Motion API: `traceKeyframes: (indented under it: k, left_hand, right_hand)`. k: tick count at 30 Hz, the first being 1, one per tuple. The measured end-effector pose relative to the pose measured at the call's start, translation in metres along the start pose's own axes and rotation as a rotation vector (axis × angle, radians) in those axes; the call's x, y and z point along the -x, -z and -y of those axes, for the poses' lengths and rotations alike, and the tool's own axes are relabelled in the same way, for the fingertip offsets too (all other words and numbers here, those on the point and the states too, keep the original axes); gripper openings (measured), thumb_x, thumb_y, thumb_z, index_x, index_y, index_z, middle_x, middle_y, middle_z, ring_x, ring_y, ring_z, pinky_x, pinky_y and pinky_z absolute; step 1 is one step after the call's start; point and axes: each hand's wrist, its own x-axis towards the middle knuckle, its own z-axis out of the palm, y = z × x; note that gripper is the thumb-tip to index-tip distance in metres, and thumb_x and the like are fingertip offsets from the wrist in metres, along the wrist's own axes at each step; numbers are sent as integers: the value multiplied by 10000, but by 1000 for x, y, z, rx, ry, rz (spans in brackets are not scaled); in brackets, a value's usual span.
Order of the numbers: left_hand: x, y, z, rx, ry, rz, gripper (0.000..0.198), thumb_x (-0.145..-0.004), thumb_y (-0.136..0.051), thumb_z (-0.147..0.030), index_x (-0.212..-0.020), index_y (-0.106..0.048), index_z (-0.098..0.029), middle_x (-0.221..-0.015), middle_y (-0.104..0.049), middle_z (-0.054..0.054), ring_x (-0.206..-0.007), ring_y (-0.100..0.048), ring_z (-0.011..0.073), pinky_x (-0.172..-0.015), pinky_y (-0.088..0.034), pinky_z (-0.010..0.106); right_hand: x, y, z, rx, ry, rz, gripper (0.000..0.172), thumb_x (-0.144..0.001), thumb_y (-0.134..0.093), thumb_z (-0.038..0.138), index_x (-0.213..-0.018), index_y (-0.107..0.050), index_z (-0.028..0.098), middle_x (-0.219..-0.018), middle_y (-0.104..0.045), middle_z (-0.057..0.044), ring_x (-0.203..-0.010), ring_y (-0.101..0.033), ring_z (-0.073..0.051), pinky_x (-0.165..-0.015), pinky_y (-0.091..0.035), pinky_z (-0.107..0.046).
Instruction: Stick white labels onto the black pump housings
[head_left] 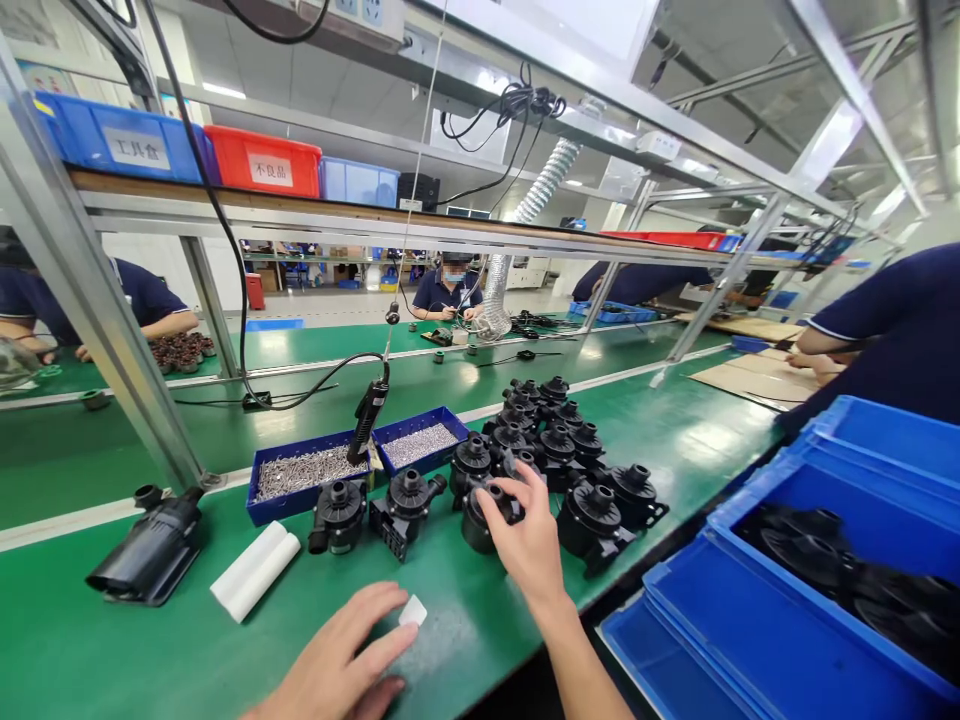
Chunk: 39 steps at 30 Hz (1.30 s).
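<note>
Left hand [337, 665] lies low and palm-down, fingers [390, 640] spread and pointing right. Right hand [529, 545] reaches forward on a long bare forearm, wrist straight, fingers curled, seemingly pinching, though the fingertips are partly hidden.
</note>
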Motion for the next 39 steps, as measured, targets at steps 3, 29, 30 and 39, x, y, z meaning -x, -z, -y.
traceKeyframes:
  k: [3,29,30,39]
  left_hand:
    - [2,-1,-1,21,36,-24,845,-982,-648,11,-1721,-348,-269,-1734,-359,211,-1606,-419,345,-1204,-552,517]
    - [-2,5,-1,217,183,-200,971,-898,-726,63,-1692,-275,-266,-1644,-357,313,-1599,-371,463,-1171,-451,800]
    - [-1,5,-1,217,191,-197,969,-901,-734,54,-1692,-273,-262,-1648,-351,316,-1600,-369,464,-1172,-452,797]
    - [-2,5,-3,198,198,-211,964,-907,-736,46,-1691,-277,-274,-1651,-356,289,-1591,-378,451,-1181,-465,759]
  right_hand:
    - [36,7,9,-147,-25,62,674,-999,-757,527,-1539,-469,243,-1225,-804,-127,-1219,-747,-333,-1144,-545,-534]
    - [114,-17,78,-399,-215,771,366,-990,-660,440,-745,-641,168,-710,-514,12,-618,-435,-125,-586,-324,-265]
    - [116,-18,77,-380,-182,757,350,-995,-655,414,-744,-648,170,-719,-519,12,-620,-440,-124,-588,-325,-268]
    - [126,-20,72,-320,-51,700,321,-1053,-608,355,-797,-685,177,-751,-544,4,-586,-424,-117,-561,-331,-275]
